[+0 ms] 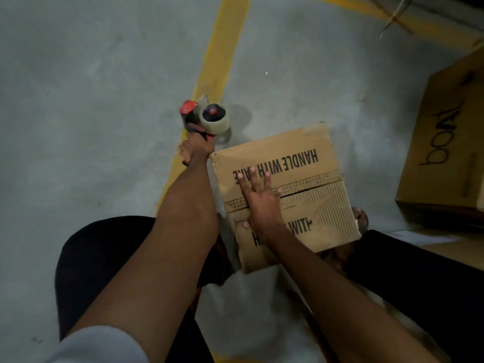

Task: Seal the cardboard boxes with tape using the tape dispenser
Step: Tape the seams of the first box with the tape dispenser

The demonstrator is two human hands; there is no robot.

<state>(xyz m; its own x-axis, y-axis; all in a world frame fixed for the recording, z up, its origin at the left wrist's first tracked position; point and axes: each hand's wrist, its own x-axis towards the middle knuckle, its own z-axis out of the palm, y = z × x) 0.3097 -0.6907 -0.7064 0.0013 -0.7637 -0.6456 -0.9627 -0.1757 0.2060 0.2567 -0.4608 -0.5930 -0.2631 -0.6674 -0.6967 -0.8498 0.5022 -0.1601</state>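
A small cardboard box (309,163) printed "HANDLE WITH CARE" sits on the floor between my knees, its two top flaps meeting at a seam across the middle. My right hand (259,197) lies flat on the flaps with fingers spread, pressing over the left part of the seam. My left hand (195,150) grips the handle of a red and black tape dispenser (207,119) carrying a roll of clear tape. The dispenser is just beyond the box's far left corner, above the floor.
A larger cardboard box (445,142) with black lettering stands at the right. A yellow painted line (220,56) runs across the grey concrete floor. My legs in dark trousers flank the small box. A white sheet (251,305) lies under the box's near side.
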